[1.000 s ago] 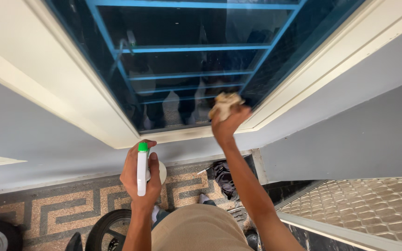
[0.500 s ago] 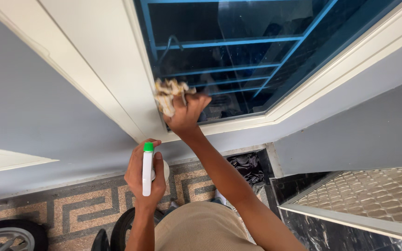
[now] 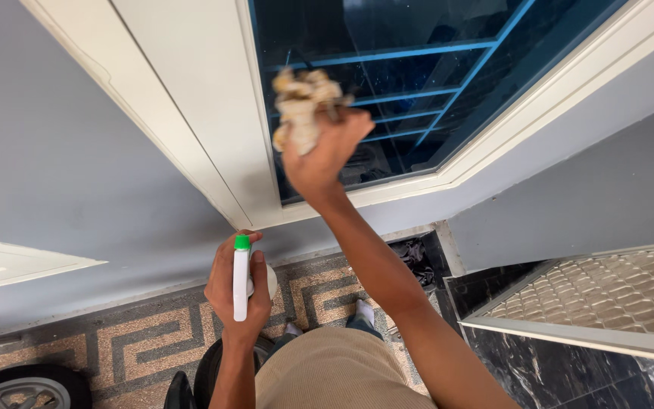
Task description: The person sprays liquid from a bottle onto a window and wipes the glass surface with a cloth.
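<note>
Against dark window glass (image 3: 418,30): right hand (image 3: 319,151) clenched around crumpled beige rag (image 3: 300,110). Below, left hand (image 3: 238,291) wrapped tight around white spray bottle (image 3: 241,280), green nozzle.

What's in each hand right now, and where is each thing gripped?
The right hand clutches a crumpled cloth, bunched in its fingers. The left hand wraps the white spray bottle around its body, below the green nozzle.

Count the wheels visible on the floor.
2, both only partly in view. One wheel lies at the bottom left corner. A second tyre sits below the left hand, partly behind the forearm. More may lie outside the frame.
</note>
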